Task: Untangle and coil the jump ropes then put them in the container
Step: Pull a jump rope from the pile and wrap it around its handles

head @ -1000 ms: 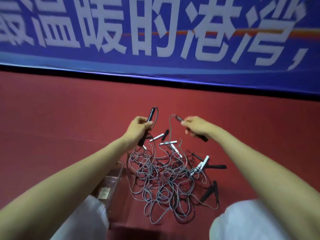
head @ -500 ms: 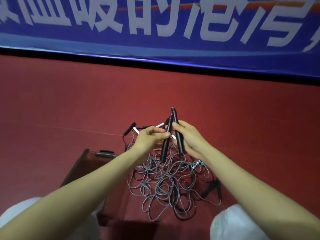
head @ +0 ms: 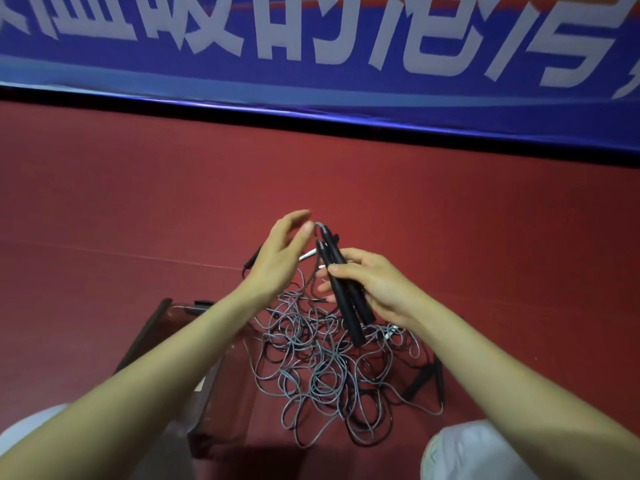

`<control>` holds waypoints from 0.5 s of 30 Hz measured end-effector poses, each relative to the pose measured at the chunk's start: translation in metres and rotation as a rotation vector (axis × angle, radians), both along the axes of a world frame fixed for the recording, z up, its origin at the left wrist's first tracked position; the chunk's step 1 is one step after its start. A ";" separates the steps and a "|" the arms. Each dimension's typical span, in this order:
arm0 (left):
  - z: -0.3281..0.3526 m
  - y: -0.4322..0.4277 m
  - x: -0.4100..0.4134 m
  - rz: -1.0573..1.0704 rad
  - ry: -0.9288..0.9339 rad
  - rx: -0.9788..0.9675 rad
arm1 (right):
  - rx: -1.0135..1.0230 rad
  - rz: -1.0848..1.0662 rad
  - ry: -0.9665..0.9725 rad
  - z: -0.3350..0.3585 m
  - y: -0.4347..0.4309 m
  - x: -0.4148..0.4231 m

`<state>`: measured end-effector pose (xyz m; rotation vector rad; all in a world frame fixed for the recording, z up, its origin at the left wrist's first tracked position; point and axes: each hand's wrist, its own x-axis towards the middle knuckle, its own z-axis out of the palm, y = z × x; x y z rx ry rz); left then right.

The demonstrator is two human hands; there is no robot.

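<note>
2 black handles (head: 341, 289) sit gripped in our right hand (head: 375, 289); our left hand (head: 277, 258) hovers spread, empty. Tangled jump ropes (head: 329, 368) lie mid-floor beside the container (head: 156, 327). We judge cords limp and snag-prone, handles the firm hold.

Left hand (head: 277, 258) spread; right hand (head: 377, 289) clenched.

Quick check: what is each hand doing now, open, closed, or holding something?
Left hand: open, fingers spread, holding nothing.
Right hand: closed on two black handles held together above the tangled ropes.
</note>
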<state>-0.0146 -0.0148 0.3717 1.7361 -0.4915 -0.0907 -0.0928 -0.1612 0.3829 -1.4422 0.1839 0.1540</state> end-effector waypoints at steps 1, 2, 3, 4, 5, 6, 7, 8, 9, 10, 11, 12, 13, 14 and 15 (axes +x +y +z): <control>0.003 0.002 0.001 -0.063 0.033 -0.007 | -0.014 0.029 0.001 0.000 -0.001 -0.003; 0.004 0.002 0.003 -0.121 0.065 -0.019 | -0.023 0.039 0.000 0.000 -0.003 -0.004; 0.004 0.003 0.004 -0.181 0.100 -0.047 | -0.033 0.043 -0.004 0.000 -0.005 -0.006; 0.003 0.003 0.005 -0.234 0.128 -0.068 | -0.044 0.049 -0.006 0.000 -0.007 -0.008; 0.003 0.004 0.006 -0.277 0.156 -0.083 | -0.054 0.059 -0.004 0.000 -0.009 -0.010; 0.002 0.004 0.006 -0.313 0.189 -0.095 | -0.061 0.069 0.000 0.000 -0.010 -0.011; 0.003 0.005 0.006 -0.350 0.220 -0.102 | -0.066 0.078 0.001 0.000 -0.012 -0.013; 0.004 0.005 0.006 -0.385 0.238 -0.106 | -0.063 0.080 0.001 -0.001 -0.014 -0.014; 0.005 0.006 0.005 -0.417 0.250 -0.114 | -0.051 0.073 0.000 -0.001 -0.016 -0.014; 0.005 0.006 0.005 -0.441 0.266 -0.129 | -0.035 0.065 -0.003 -0.002 -0.017 -0.015; 0.005 0.006 0.005 -0.456 0.293 -0.152 | -0.019 0.065 -0.002 -0.002 -0.019 -0.015; 0.004 0.005 0.005 -0.454 0.329 -0.182 | -0.007 0.074 0.004 -0.001 -0.021 -0.016; 0.002 0.004 0.005 -0.439 0.366 -0.214 | -0.008 0.092 0.015 -0.001 -0.023 -0.016; 0.000 0.004 0.006 -0.414 0.401 -0.247 | -0.036 0.115 0.032 0.000 -0.024 -0.016; -0.001 0.004 0.007 -0.386 0.433 -0.276 | -0.108 0.133 0.045 -0.001 -0.025 -0.015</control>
